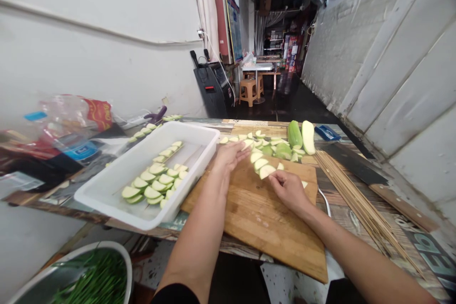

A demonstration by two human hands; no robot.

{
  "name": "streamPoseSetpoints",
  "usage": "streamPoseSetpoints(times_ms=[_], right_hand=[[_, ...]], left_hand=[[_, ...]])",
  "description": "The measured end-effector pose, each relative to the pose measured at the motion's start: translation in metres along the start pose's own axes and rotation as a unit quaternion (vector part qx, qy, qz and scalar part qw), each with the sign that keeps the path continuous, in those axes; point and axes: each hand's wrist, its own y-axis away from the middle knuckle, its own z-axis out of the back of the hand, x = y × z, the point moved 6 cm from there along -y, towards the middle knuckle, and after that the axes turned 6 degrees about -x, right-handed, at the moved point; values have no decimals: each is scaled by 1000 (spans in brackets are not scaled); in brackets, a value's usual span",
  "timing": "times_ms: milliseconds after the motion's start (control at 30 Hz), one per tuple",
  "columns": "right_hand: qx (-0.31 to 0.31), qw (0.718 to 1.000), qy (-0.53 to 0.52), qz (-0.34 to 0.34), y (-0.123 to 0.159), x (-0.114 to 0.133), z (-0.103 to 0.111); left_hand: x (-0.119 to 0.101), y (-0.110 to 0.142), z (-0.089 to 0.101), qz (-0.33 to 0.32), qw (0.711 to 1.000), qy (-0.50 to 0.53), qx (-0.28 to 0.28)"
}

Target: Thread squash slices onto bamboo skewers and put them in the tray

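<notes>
My left hand (230, 156) is above the far left part of the wooden cutting board (263, 213), its fingers closed around the far end of a row of green-edged zucchini slices (256, 156). The row looks threaded on a skewer, but the stick itself is hidden. At the near end, my right hand (288, 189) pinches a pale half-round zucchini slice (266, 171) between thumb and fingers. More loose slices (283, 150) are heaped behind the board, beside a whole-looking green zucchini piece (295, 134) and a pale cut piece (308, 137).
Left of the board, a white plastic tray (107, 206) holds several rows of slices. Bare wooden skewers (351, 199) and a large knife (374, 180) lie at the right, near a blue object (327, 133). Below left stands a metal bowl (128, 266) of green stalks.
</notes>
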Motion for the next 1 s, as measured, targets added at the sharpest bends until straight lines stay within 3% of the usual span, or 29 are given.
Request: streamPoseSetpoints(times_ms=[233,400,567,833,1000], right_hand=[[-29,987,133,80,4,11,7],[-6,1000,17,12,-1,3,4],[9,994,-92,-55,-5,-6,0],[-42,991,110,59,0,5,7],[-55,982,158,91,2,9,8]], left_hand=[[6,-4,-2,11,1000,4,19],[6,-3,-3,13,1000,-1,22],[10,-1,-8,24,999,-8,20],[14,5,-14,33,999,-20,8],[14,6,-13,33,999,-34,2]])
